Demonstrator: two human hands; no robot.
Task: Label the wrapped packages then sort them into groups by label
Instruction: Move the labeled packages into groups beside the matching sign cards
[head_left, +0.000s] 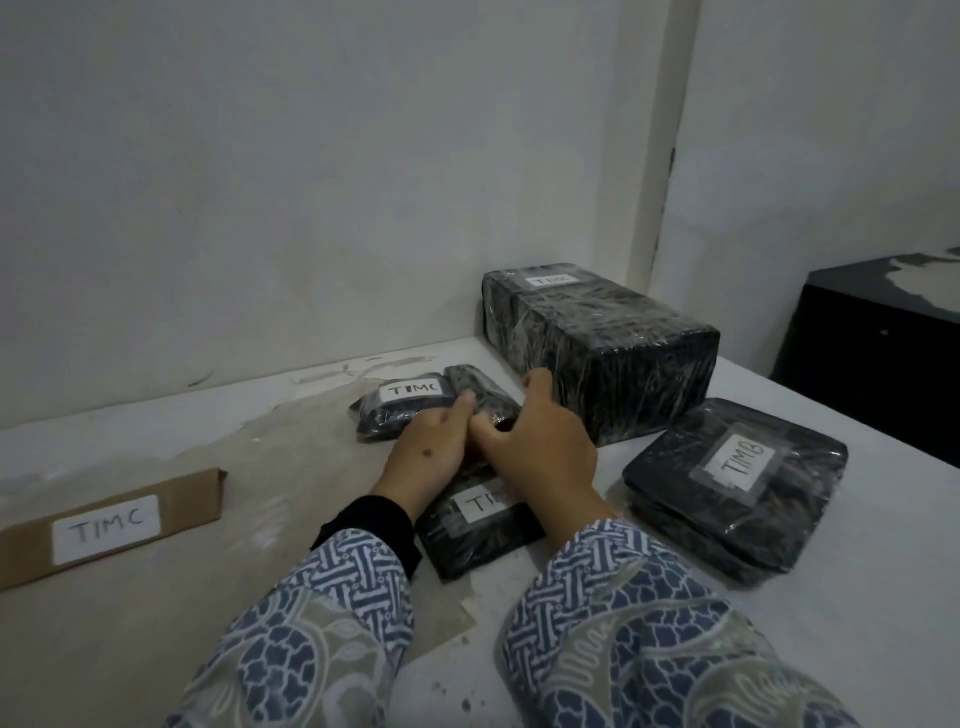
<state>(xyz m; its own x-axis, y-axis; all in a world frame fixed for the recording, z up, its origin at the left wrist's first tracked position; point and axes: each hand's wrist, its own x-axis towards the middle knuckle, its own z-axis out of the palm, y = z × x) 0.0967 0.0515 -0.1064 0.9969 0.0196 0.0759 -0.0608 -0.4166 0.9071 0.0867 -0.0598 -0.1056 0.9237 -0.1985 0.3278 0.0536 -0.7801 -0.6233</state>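
both hands on a small black package (480, 400) mid-tabletop (156, 597): left hand (431, 452) fingers together, right hand (540, 447) curled over it. label hidden, so risk of misgrouping; slick wrap could slip, nudging the labelled package (400, 410) alongside.

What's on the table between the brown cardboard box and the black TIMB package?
Head view: both hands, left hand and right hand, over a small black package.
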